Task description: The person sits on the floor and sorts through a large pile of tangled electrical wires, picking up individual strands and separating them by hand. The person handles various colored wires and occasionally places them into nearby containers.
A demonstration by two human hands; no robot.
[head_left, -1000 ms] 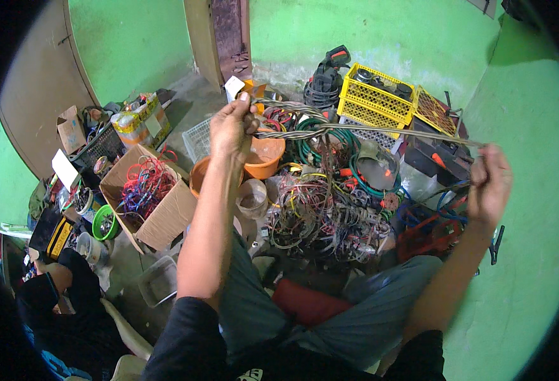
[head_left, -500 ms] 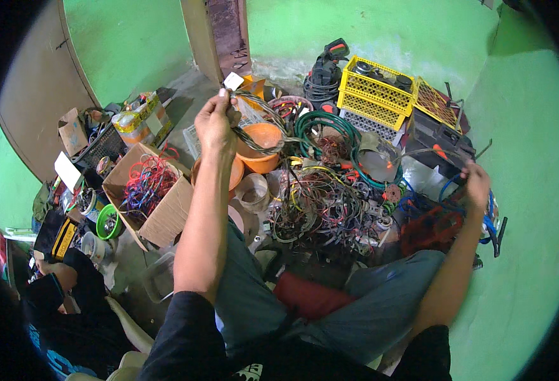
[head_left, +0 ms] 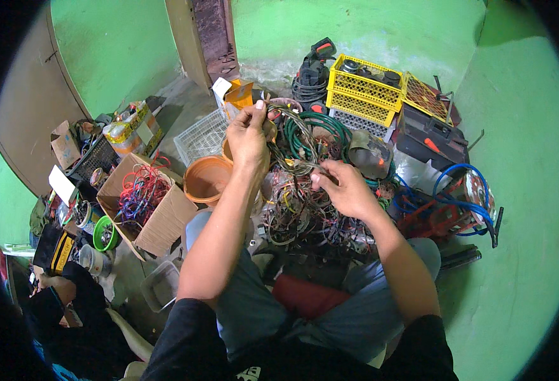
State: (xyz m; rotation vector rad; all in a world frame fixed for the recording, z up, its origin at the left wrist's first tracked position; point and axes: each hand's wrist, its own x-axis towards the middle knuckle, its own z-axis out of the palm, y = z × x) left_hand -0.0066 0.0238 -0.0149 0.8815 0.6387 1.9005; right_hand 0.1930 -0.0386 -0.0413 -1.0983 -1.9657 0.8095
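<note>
My left hand (head_left: 249, 141) is closed around one end of a loop of twisted dark wire (head_left: 295, 168), held up above the floor. At the loop's lower right, my right hand (head_left: 348, 190) pinches the same wire between thumb and fingers. Beneath both hands spreads a tangled heap of mixed wires (head_left: 292, 216), partly hidden by the right hand. A coiled green hose (head_left: 336, 126) lies just beyond the loop. Left of my left forearm stands an orange pot (head_left: 204, 181); another behind it is mostly covered by my wrist.
A cardboard box (head_left: 170, 222) of red and blue wires stands left. Stacked yellow crates (head_left: 363, 105) and a black toolbox (head_left: 419, 130) line the back right. A blue hose (head_left: 463, 204) lies right. Another person's hand (head_left: 60, 289) shows at lower left.
My right hand has come in from the far right to the loop, bringing the wire's stretched-out length with it. My left hand has shifted slightly right, still holding the wire.
</note>
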